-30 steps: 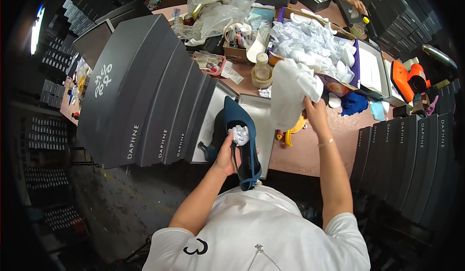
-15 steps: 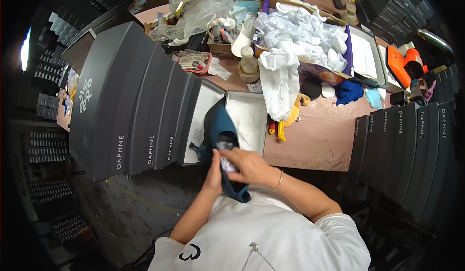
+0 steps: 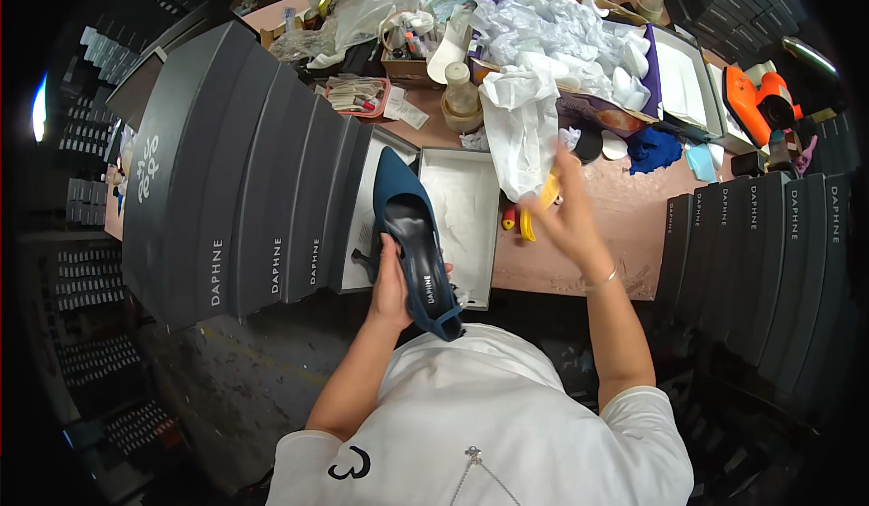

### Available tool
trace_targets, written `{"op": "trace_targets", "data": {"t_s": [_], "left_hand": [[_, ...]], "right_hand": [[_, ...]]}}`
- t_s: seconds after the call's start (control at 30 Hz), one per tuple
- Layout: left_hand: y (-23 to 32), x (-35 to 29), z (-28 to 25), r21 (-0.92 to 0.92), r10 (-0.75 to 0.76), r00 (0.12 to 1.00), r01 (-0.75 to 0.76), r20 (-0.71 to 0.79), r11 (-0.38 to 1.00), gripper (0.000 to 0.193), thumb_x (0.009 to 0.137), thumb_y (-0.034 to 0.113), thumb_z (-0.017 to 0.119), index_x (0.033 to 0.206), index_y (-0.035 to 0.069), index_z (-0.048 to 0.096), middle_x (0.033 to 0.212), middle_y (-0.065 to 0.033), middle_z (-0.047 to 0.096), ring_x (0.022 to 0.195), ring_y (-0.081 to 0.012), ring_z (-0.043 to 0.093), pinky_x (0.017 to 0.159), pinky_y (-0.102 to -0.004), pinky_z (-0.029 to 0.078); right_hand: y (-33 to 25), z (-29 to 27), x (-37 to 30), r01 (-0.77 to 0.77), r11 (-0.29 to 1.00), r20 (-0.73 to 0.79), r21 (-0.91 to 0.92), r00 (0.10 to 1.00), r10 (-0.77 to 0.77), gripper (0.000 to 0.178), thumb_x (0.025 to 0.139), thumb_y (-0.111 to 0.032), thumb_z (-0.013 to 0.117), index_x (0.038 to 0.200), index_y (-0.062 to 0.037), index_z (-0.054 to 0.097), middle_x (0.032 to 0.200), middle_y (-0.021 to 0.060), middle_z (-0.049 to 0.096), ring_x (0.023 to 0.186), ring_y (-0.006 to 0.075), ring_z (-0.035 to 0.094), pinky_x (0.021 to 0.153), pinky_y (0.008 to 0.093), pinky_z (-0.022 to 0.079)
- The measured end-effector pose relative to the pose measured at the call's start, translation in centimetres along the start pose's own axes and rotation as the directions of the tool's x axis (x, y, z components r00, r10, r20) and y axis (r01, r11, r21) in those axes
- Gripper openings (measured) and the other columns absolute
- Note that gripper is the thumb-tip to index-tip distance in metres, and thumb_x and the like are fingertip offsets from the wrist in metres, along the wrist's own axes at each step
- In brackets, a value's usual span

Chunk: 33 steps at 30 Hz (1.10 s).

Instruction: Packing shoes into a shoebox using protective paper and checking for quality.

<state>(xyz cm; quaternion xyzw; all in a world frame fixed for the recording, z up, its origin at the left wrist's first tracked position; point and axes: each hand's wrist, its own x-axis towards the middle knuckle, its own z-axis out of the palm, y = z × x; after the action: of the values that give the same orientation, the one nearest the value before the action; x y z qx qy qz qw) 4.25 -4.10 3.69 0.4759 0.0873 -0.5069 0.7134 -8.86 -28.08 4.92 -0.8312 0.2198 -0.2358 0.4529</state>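
The shoe [image 3: 412, 239] is lying in the left hand [image 3: 391, 284], near the person, its toe pointing far and its heel near. Just right of it an open box [image 3: 471, 207] is sitting on the table [image 3: 625, 225]. Left of the shoe a row of closed boxes [image 3: 244, 171] is standing side by side. The right hand [image 3: 570, 221] is hanging right of the open box, apparently touching a sheet of paper [image 3: 523, 130] above it. Farther off, a tray of crumpled paper [image 3: 570, 40] is resting. At the right, another row of boxes [image 3: 769, 243] is standing.
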Motion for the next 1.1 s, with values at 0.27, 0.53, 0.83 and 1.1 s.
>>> {"op": "trace_targets", "data": {"t_s": [0.27,0.53,0.83,1.1], "left_hand": [[-2.5,2.1,2.3,0.211,0.104,0.978,-0.141,0.180,0.967,0.048,0.101,0.042,0.037,0.130,0.005,0.045,0.116,-0.0096,0.056,0.110,-0.0210,0.055,0.094,-0.0349,0.045],[-5.7,10.3,-2.1,0.873,0.076,0.940,-0.277,0.334,-0.402,0.046,0.081,0.015,0.067,0.124,0.007,0.052,0.109,-0.0184,0.060,0.094,-0.0315,0.062,0.080,-0.0362,0.051],[3.8,6.9,6.1,0.704,-0.057,0.863,-0.369,0.501,0.607,0.009,0.083,0.005,0.062,0.091,0.001,0.059,0.080,0.0022,0.058,0.071,-0.0054,0.055,0.060,-0.0221,0.047],[-0.2,8.2,0.5,0.869,-0.270,0.856,-0.483,0.441,-0.109,0.047,0.081,0.006,0.064,0.125,0.003,0.050,0.108,-0.0148,0.057,0.092,-0.0245,0.060,0.082,-0.0317,0.049]], "right_hand": [[-4.5,2.8,-9.5,-0.101,0.943,0.145,0.316,0.988,0.057,0.051,0.073,-0.016,0.076,0.120,-0.0047,0.061,0.138,0.0215,0.045,0.125,0.0338,0.047,0.103,0.0389,0.037],[8.0,-4.3,-15.8,-0.456,0.889,-0.265,-0.043,0.863,0.430,0.048,0.077,-0.019,0.072,0.118,0.0017,0.058,0.134,0.0264,0.046,0.124,0.0378,0.045,0.103,0.0411,0.035],[-3.0,2.7,-8.2,-0.273,0.763,0.106,0.586,0.959,0.262,0.097,0.071,-0.025,0.083,0.145,-0.0009,0.024,0.150,0.0196,0.024,0.134,0.0300,0.033,0.107,0.0377,0.029],[5.0,-6.5,-1.0,-0.131,0.986,-0.373,-0.103,0.924,0.084,0.058,0.077,-0.004,0.066,0.131,0.0006,0.047,0.122,0.0210,0.055,0.112,0.0312,0.056,0.094,0.0370,0.043]]}}
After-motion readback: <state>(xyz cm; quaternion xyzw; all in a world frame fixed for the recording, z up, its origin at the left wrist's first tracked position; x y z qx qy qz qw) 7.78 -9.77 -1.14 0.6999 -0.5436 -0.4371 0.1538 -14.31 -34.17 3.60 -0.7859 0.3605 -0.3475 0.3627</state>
